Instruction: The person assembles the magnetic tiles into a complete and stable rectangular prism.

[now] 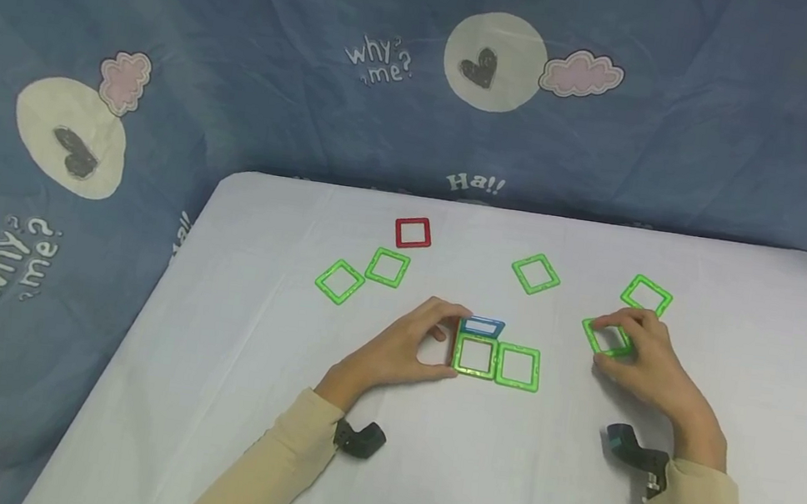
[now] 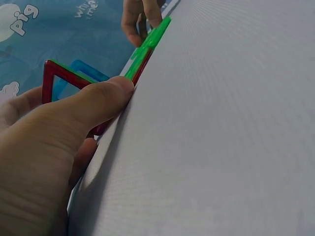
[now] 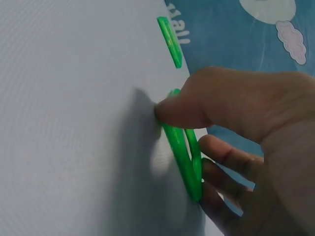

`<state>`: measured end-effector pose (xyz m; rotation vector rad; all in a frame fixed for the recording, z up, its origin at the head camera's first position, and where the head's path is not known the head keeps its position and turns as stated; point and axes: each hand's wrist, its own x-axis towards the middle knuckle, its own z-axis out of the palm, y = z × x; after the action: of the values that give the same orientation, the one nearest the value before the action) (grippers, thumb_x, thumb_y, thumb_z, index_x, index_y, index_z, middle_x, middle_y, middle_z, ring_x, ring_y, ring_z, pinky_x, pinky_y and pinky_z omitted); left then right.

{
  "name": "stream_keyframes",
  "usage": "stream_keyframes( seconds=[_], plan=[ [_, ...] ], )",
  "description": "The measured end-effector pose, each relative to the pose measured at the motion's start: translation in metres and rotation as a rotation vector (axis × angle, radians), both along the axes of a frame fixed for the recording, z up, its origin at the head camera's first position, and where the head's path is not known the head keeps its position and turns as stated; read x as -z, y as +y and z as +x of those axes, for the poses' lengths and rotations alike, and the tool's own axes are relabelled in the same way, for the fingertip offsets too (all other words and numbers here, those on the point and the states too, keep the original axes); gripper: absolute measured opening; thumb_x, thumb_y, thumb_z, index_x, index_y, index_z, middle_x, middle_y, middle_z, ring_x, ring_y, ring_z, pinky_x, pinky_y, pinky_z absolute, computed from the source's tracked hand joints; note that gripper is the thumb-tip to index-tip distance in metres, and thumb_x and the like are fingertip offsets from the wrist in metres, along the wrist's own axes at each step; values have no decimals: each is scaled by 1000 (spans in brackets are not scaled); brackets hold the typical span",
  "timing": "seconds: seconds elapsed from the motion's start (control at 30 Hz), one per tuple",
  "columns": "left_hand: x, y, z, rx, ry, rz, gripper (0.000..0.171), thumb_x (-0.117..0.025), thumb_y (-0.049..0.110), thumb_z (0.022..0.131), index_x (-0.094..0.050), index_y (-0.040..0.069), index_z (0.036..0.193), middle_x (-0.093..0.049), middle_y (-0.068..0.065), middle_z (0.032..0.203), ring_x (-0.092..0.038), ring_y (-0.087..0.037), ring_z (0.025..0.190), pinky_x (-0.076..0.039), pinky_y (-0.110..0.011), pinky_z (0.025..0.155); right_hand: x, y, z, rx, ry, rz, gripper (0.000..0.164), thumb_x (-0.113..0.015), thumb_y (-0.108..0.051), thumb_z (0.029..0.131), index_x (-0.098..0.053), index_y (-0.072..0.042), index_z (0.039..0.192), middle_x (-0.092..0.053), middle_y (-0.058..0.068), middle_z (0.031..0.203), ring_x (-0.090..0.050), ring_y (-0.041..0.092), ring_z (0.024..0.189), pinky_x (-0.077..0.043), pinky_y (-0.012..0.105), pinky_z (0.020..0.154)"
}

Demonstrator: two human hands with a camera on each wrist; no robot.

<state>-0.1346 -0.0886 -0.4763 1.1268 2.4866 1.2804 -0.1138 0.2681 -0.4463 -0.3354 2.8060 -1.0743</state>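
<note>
My left hand [image 1: 408, 341] holds a small group of square frame-shaped tiles by its left side, thumb at the near corner and fingers at the far one. In the left wrist view, a red tile [image 2: 48, 81] stands upright there. A blue tile [image 1: 498, 329] stands at the group's back, beside a green tile [image 1: 473, 374]. Another green tile [image 1: 516, 385] joins on the right, lying flat. Further right, my right hand [image 1: 643, 357] pinches a separate green tile [image 3: 181, 150] between thumb and fingers, and the tile looks tilted.
Behind my right hand lies a green tile [image 1: 668, 301], close to its fingers. One more green tile [image 1: 535, 289] lies at the back middle. Toward the back left are a red tile [image 1: 413, 245] and two green tiles. A patterned blue cloth [image 1: 276, 119] hangs behind the white table [image 1: 466, 478].
</note>
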Motion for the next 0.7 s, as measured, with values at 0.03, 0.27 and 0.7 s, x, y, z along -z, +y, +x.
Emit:
stream_keyframes(
  seconds=[0.03, 0.27, 0.7],
  plan=[
    [0, 0, 0, -3, -1, 1, 79, -82, 20, 73, -37, 26, 138, -47, 4, 127, -53, -4, 103, -48, -17, 90, 0, 0, 0, 3, -3, 1, 39, -72, -7, 80, -57, -7, 116, -35, 22, 129, -29, 44, 121, -31, 62, 92],
    [2, 0, 0, -19, 7, 7, 78, -81, 20, 74, -37, 26, 138, -47, 5, 127, -54, -4, 100, -48, -16, 89, 2, -3, -1, 38, 1, 12, 39, -73, -12, 81, -58, -7, 116, -34, 25, 130, -28, 47, 123, -30, 66, 94],
    [0, 0, 0, -43, 11, 20, 77, -79, 16, 76, -36, 24, 139, -45, 4, 129, -52, -5, 106, -48, -15, 90, -9, 2, 2, 55, 21, -21, 29, -58, -19, 93, -56, -5, 119, -46, 17, 129, -46, 41, 118, -38, 59, 96]
  ],
)
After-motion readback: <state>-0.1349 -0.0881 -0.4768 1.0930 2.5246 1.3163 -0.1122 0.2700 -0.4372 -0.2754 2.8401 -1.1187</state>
